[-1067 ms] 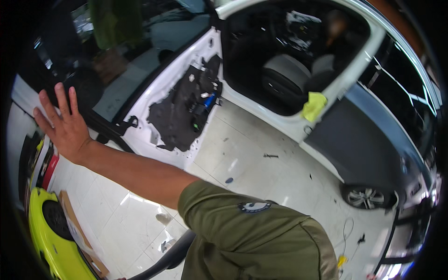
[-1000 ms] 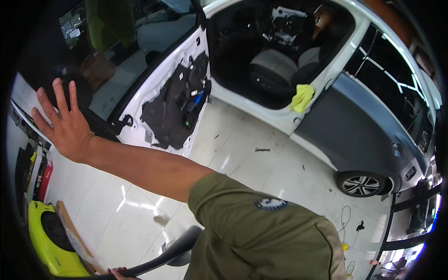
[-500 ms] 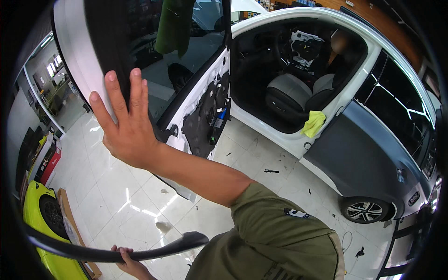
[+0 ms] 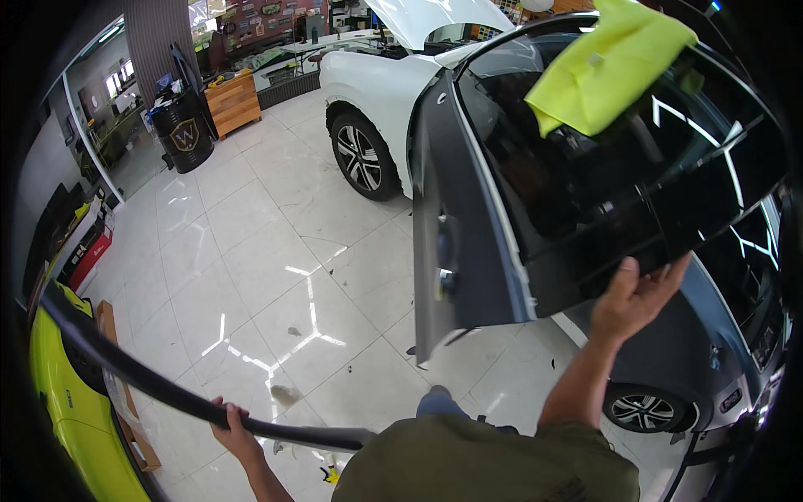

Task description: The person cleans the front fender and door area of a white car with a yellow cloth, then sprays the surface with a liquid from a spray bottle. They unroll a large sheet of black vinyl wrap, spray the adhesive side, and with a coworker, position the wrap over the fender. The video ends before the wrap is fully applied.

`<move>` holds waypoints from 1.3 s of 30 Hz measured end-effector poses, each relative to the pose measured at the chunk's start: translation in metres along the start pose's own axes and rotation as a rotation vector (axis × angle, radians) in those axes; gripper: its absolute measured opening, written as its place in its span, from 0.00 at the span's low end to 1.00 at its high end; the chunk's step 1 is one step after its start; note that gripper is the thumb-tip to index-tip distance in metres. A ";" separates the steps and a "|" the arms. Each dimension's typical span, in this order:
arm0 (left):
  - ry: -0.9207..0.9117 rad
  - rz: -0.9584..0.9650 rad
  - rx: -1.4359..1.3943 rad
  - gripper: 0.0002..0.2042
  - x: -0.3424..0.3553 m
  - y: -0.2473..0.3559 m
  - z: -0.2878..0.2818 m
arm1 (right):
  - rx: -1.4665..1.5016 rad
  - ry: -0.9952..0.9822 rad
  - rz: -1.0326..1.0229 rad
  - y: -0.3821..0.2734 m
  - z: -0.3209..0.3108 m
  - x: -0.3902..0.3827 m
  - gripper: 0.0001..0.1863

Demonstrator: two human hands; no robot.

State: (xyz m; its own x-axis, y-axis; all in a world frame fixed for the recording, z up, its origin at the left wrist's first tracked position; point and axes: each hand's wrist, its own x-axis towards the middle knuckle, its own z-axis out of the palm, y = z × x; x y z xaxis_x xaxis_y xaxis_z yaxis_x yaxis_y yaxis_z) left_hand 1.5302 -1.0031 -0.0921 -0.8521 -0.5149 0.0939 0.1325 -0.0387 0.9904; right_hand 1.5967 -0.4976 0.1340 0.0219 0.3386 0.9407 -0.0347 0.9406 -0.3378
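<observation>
My left hand is wrapped around a long, curved dark trim piece, which runs diagonally across the lower left. At the right, my right hand has its fingers stretched against the lower window area of a car door. The door has a dark lower panel, and a bright yellow cloth lies over the upper part of its glass.
A white car with its bonnet raised stands behind the door. A dark rear door is at right, a yellow-green car body part at left. A black barrel and wooden cabinet stand at back, on a tiled floor.
The front door has swung rightward over the cabin opening, with my right hand moving from left to right. The view has turned, bringing the bonnet and workshop back into sight.
</observation>
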 end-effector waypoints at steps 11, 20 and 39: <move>-0.241 0.101 0.057 0.15 -0.034 0.009 0.195 | -0.633 0.134 0.393 0.307 -0.077 0.094 0.32; -0.328 0.173 -0.023 0.14 -0.074 0.037 0.323 | -0.584 0.014 0.633 0.548 -0.057 0.178 0.31; -0.174 0.092 0.028 0.12 -0.091 0.041 0.370 | -1.183 -0.117 0.210 0.657 0.013 0.165 0.42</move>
State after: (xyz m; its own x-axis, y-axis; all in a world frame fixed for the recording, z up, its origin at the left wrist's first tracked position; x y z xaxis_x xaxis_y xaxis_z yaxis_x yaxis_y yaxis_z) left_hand 1.4262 -0.6411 -0.0222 -0.9119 -0.3597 0.1975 0.2015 0.0267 0.9791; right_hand 1.5648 0.1756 0.0677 0.0331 0.5409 0.8404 0.9110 0.3296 -0.2480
